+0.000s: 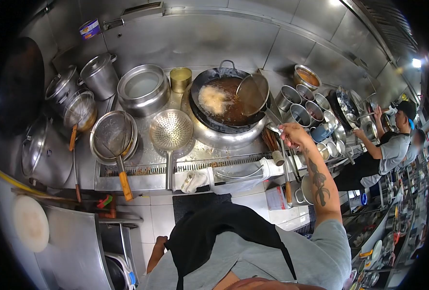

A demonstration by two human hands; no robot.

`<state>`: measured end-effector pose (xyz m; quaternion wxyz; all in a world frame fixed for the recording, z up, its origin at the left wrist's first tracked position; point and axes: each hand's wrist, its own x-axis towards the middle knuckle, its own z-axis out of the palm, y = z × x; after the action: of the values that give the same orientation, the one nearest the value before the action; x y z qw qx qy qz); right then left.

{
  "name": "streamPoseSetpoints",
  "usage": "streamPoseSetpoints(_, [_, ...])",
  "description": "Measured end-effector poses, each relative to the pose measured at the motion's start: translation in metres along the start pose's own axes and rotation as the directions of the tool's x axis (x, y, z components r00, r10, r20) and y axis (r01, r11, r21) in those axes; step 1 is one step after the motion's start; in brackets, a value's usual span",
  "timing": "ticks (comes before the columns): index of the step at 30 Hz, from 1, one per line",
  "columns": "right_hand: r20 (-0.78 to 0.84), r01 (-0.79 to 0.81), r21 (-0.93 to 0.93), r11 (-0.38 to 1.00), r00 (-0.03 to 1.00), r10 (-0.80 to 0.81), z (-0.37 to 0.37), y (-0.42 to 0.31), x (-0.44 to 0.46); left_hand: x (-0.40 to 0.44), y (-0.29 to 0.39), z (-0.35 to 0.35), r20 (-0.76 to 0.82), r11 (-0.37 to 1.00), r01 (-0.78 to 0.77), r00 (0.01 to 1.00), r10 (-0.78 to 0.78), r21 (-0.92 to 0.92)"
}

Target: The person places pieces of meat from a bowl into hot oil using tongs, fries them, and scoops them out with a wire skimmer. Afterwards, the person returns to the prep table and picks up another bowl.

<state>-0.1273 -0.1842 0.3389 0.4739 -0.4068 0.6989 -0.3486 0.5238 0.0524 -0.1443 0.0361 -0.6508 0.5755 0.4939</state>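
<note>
My right hand (295, 135) is closed around the handle of a wire-mesh skimmer (254, 95). The skimmer's round mesh head is over the right side of a black wok (198, 109). Dark oil (226, 87) fills the wok, and a pale, frothy mass of food (213, 99) floats at its left. A small ladle-like metal piece (274, 127) shows near my right hand; whether I touch it I cannot tell. My left hand (161, 241) hangs low by my side, beside the black apron (214, 222). Its fingers are mostly hidden.
Left of the wok are a perforated ladle (171, 129), a strainer (110, 137), a steel pot (143, 89) and a tin can (180, 79). Several metal containers (300, 115) stand at the right. A co-worker (393, 140) handles a ladle over another wok farther right.
</note>
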Motion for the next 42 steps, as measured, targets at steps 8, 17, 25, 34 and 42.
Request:
streamPoseSetpoints(8, [0.277,-0.193,0.472,0.86,0.959,0.063,0.025,0.025,0.023,-0.001,0.007,0.002,-0.018,0.999,0.014,1.0,-0.015,-0.046])
streamPoseSetpoints(17, [0.501,-0.372,0.662,0.651,0.865,-0.015,0.078,0.056,0.075,-0.019,0.001,0.006,-0.043,0.994,0.063,0.997,-0.067,-0.091])
streamPoseSetpoints(25, [0.477,-0.341,0.78,0.525,0.867,-0.145,0.104,0.073,0.113,-0.032,-0.004,0.008,-0.057,0.988,0.096,0.993,-0.103,-0.117])
streamPoseSetpoints(34, [0.379,-0.276,0.737,0.617,0.925,-0.04,0.071,0.07,0.083,-0.023,0.003,0.006,-0.058,0.988,0.092,0.993,-0.099,-0.124])
streamPoseSetpoints(42, [0.406,-0.302,0.688,0.659,0.914,-0.005,0.058,0.069,0.069,-0.017,0.01,0.001,-0.06,0.988,0.085,0.994,-0.093,-0.126])
